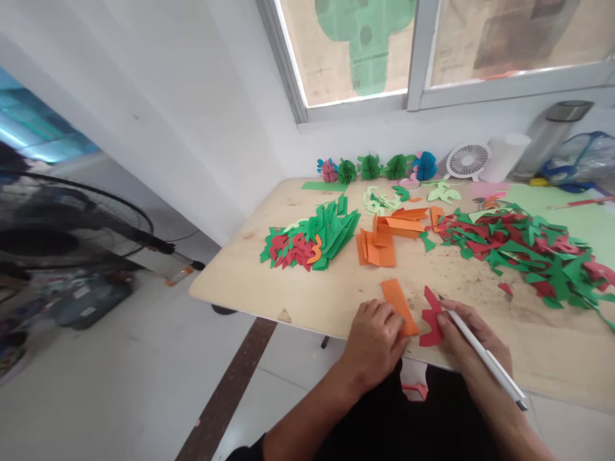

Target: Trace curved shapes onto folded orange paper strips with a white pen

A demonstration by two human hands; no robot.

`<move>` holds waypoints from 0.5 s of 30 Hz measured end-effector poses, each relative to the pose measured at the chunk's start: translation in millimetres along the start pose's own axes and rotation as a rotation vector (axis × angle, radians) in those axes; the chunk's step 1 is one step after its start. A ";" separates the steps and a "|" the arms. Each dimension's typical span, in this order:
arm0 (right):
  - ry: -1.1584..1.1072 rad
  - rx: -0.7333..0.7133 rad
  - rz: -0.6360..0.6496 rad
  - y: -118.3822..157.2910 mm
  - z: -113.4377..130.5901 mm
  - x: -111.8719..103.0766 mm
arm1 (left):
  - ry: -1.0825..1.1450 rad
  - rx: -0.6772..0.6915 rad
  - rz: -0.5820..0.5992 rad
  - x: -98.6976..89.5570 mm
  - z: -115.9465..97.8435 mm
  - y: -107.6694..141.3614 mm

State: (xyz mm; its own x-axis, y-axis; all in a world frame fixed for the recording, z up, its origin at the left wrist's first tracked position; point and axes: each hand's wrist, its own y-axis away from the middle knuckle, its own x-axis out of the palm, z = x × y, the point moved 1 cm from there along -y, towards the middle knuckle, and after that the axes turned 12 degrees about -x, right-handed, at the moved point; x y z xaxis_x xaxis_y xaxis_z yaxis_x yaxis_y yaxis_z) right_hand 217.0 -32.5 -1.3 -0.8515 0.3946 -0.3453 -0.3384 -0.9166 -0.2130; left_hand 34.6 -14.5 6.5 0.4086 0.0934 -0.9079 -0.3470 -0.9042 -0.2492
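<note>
My left hand (375,334) is closed at the table's front edge, its curled fingers on the lower end of a folded orange paper strip (396,299). My right hand (473,333) grips a white pen (480,349), whose dark tip points away from me and whose rear end points down to the right. Its thumb and fingers also meet the right side of a red paper cut-out (431,326) with a notched outline. The cut-out lies just right of the orange strip. Further back are several folded orange paper pieces (379,250).
Green folded pieces (336,230) with red cut-outs (294,250) are piled at left. Red and green scraps (523,246) heap up at right. Paper figures (369,168), a small white fan (468,160) and a bottle (552,137) stand along the wall.
</note>
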 end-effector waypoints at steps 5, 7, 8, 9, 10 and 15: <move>0.011 -0.006 -0.011 0.2 -0.9 0.9 | -0.047 0.014 -0.057 3.9 -0.4 -2.9; 0.018 -0.021 -0.006 1.0 -1.9 1.9 | -0.059 0.031 -0.096 5.1 0.2 -3.7; 0.018 -0.026 -0.003 1.5 -2.5 2.4 | -0.068 0.045 -0.122 5.7 0.8 -3.9; 0.016 -0.029 0.000 2.0 -2.9 2.7 | -0.076 0.060 -0.148 6.2 1.4 -4.0; 0.013 -0.031 0.002 2.4 -3.1 2.9 | -0.084 0.074 -0.172 6.6 2.2 -4.0; 0.020 -0.036 0.000 1.8 0.6 2.6 | -0.085 0.110 -0.222 5.9 7.0 -3.1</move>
State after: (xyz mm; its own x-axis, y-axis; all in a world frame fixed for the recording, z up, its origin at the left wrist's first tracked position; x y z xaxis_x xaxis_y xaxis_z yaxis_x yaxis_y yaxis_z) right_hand 214.0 -33.3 -2.1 -0.8432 0.3962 -0.3635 -0.3235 -0.9138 -0.2456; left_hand 32.2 -8.2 -0.5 0.4136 0.3233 -0.8511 -0.3484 -0.8075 -0.4760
